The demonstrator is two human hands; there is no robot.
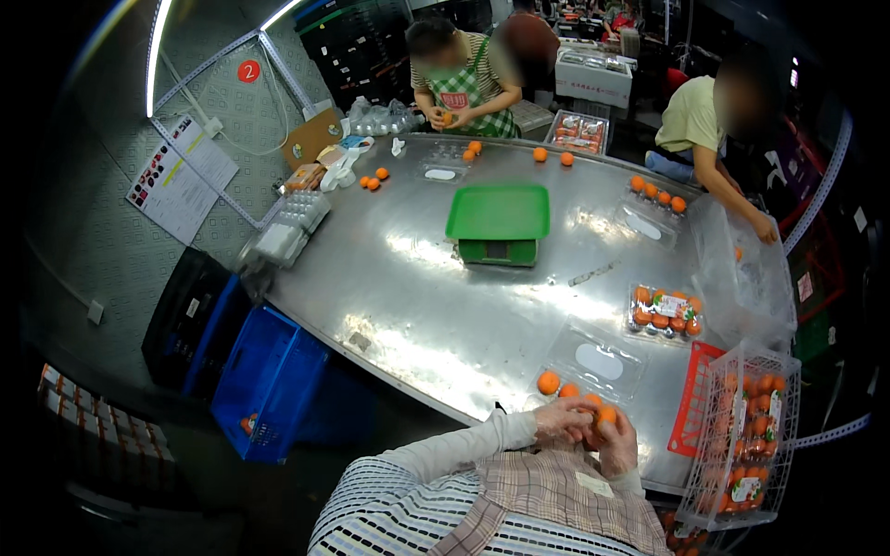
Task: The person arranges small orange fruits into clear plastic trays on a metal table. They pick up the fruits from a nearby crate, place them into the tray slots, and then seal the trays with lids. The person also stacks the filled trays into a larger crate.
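At the near edge of the steel table, my left hand [564, 422] and my right hand [619, 448] come together around a small orange mandarin [606, 415]. Both hands are closed, with their fingers against the fruit and partly hiding it. Just ahead of my hands lies an open clear plastic clamshell box [577, 350] with a white oval pad in it. A short row of mandarins sits along its near side, the leftmost mandarin [548, 383] in plain sight. To the right stands a filled, closed clamshell of mandarins [665, 311] with a label.
A green scale [498, 213] stands mid-table. At right, a white crate [739, 445] holds packed boxes beside a red basket [691, 398]. A blue bin [267, 380] stands off the left edge. Co-workers stand at the far side [468, 83] and far right [700, 125].
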